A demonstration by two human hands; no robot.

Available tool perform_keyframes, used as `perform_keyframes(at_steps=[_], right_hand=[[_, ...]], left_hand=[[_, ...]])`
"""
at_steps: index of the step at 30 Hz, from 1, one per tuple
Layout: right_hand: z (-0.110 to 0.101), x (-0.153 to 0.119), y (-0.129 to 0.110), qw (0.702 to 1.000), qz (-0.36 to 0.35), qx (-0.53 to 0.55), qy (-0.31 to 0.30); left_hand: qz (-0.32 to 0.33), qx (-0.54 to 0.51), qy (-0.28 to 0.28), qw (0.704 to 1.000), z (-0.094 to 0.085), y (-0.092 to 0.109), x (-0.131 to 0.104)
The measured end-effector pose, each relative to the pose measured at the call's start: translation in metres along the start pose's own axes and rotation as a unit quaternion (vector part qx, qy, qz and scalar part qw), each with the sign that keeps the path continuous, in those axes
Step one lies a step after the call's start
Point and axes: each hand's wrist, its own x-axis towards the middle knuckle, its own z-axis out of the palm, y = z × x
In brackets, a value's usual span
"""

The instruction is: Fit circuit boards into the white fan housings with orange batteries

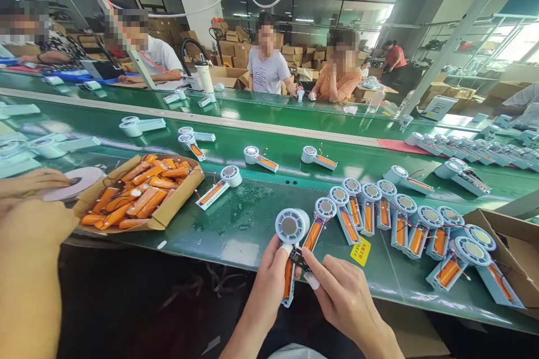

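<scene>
My left hand [273, 275] grips a light blue handheld fan [288, 286] by its handle, with the round head [292, 226] pointing away from me. An orange battery lies in the open handle. Between the fingers of my right hand [343, 286] is a small black circuit board [298, 258], held against the fan just below its head. White coverings show on a fingertip of each hand. Right behind the held fan lies another fan [314, 230] with an orange battery. Several similar fans [370, 207] with thin wires stretch to the right.
A cardboard tray [168, 219] holds many orange batteries. At left, a co-worker's hands [37, 207] are by a white round disc [76, 184]. A yellow card [361, 251] lies near the edge. An open carton [505, 235] stands at right. Fans sit on the green belt [227, 123]; people sit beyond.
</scene>
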Motion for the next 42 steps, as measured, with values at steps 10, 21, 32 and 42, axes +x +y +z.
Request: perform_keyframes(at_steps=[10, 21, 32, 42], right_hand=[[0.003, -0.003, 0.007, 0.973, 0.102, 0.204, 0.033], [0.009, -0.015, -0.003, 0.92, 0.218, 0.318, 0.066], [0.015, -0.004, -0.02, 0.942, 0.214, 0.243, 0.093], [0.032, 0.016, -0.048, 0.973, 0.224, -0.029, 0.039]], left_hand=[[-0.018, -0.051, -0.165, 0.985, -0.012, 0.001, -0.005], [0.069, 0.067, -0.157, 0.983, -0.013, 0.009, -0.013], [0.126, 0.144, -0.042, 0.981, -0.001, 0.002, -0.009], [0.114, 0.09, -0.004, 0.989, 0.001, -0.021, -0.005]])
